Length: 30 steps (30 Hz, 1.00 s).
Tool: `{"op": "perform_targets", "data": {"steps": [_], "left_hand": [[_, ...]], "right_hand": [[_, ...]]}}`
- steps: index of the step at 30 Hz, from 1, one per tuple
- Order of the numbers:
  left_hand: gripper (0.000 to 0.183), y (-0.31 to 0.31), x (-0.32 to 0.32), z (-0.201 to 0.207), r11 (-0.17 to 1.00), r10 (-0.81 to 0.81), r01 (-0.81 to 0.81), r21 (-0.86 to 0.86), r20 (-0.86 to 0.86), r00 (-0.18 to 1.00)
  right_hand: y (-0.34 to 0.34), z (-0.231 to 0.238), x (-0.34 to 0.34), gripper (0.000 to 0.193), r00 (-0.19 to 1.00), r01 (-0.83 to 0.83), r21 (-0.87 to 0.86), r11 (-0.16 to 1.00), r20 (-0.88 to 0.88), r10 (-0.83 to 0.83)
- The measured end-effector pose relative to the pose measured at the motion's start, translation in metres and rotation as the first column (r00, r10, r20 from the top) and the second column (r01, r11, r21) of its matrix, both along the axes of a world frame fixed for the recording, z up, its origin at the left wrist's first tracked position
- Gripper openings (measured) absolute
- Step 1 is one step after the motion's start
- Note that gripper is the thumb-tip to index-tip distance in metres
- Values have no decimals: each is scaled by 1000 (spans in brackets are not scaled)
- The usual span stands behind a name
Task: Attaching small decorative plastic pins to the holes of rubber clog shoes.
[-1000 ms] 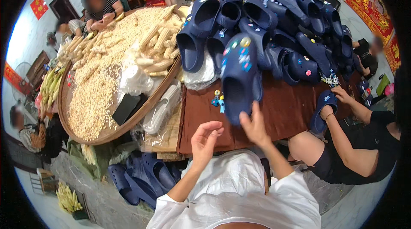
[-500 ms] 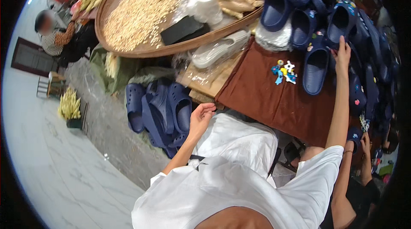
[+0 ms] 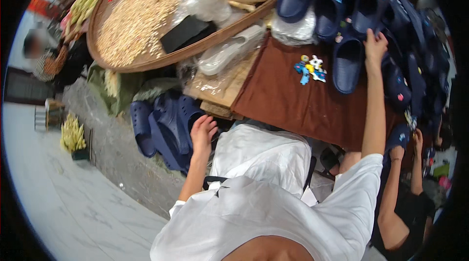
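Note:
My right hand (image 3: 376,48) reaches to the far right, its fingers closed on the near end of a navy clog (image 3: 367,9) with colourful charms. Beside that hand, another navy clog (image 3: 347,63) lies on the brown cloth (image 3: 293,104), with a small heap of bright shoe charms (image 3: 310,69) to its left. My left hand (image 3: 202,131) is raised empty with fingers apart, by a pile of plain navy clogs (image 3: 163,126) at the left of the table.
A wide woven tray (image 3: 146,68) of corn kernels holds a black phone-like slab (image 3: 184,34). A wrapped white clog (image 3: 229,52) lies below it. Many navy clogs (image 3: 415,73) crowd the right. There a co-worker's hands (image 3: 398,152) handle another clog. A white sack (image 3: 261,156) bulges before me.
My view has shifted, so most things sit further left. My left hand has moved left toward the clog pile, its fingers spreading. My right hand stays at the same clog's end.

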<state>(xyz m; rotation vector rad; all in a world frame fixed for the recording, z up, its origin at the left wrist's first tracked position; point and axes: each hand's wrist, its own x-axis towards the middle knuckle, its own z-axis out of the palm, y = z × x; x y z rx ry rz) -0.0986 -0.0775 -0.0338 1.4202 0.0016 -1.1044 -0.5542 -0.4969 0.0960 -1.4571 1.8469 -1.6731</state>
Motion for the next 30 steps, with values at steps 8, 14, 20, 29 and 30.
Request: {"op": "perform_targets", "data": {"steps": [8, 14, 20, 29, 30], "left_hand": [[37, -4, 66, -71, 930, 319, -281, 235, -145, 936], [63, -40, 73, -92, 893, 418, -350, 284, -232, 878], [47, -38, 79, -102, 868, 495, -465, 173, -252, 831], [21, 20, 56, 14, 843, 480, -514, -156, -212, 851], [22, 27, 56, 26, 807, 517, -550, -213, -193, 834]], "right_hand": [[124, -3, 63, 15, 984, -180, -254, 950, -42, 175], [215, -58, 128, 31, 852, -414, 90, 906, -313, 420], [184, -101, 135, 51, 799, -333, 100, 938, -498, 337], [163, -123, 130, 50, 730, -196, 157, 968, -635, 251], [164, -121, 132, 47, 718, -207, 182, 961, -639, 276]]}}
